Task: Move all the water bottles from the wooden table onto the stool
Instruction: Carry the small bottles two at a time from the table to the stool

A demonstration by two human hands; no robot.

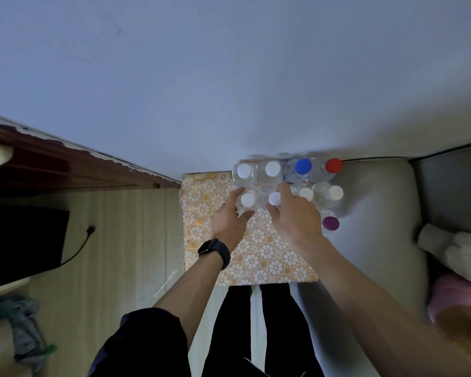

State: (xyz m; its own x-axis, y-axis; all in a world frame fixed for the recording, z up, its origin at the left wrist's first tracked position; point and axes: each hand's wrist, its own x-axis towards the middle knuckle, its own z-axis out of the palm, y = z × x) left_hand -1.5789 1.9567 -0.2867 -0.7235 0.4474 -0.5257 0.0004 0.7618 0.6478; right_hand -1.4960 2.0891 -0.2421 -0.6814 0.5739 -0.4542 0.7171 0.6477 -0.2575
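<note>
Gripping one white-capped bottle (pixel 247 200) with the left hand (pixel 230 219) and the next bottle (pixel 274 198) with the right hand (pixel 294 213), in the cluster on the floral-covered stool (pixel 256 257). No bottles show on the visible bit of the wooden table (pixel 38 159), so it's probably nearly done.

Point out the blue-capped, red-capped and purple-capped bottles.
Blue-capped bottle (pixel 303 166), head view, middle of its cap.
Red-capped bottle (pixel 334 165), head view, middle of its cap.
Purple-capped bottle (pixel 330 223), head view, middle of its cap.

No text, label, brand or number can be read on the bottles (pixel 273 170) or anything else.
</note>
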